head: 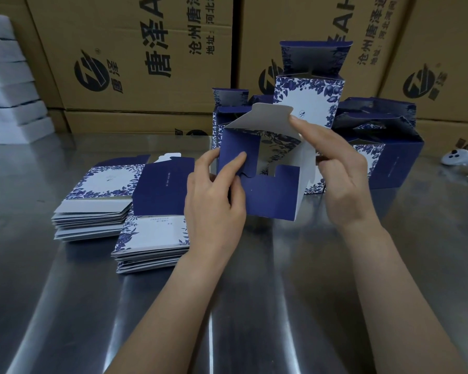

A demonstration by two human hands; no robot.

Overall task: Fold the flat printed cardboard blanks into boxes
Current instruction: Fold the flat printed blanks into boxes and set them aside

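A half-folded blue and white floral box [270, 195] is held above the steel table [227, 306], its open end turned towards me. My left hand [214, 201] grips its left side, thumb pressing a dark blue flap inward. My right hand [338, 174] holds the right wall, index finger stretched out against the white top flap. Two stacks of flat printed blanks [92, 209] [152, 238] lie to the left. Several folded boxes [308, 101] [384, 149] stand behind, flaps up.
Large brown shipping cartons [135, 63] wall off the back of the table. White foam sheets [8, 85] are piled at the far left. A white handheld device [457, 157] lies at the right edge.
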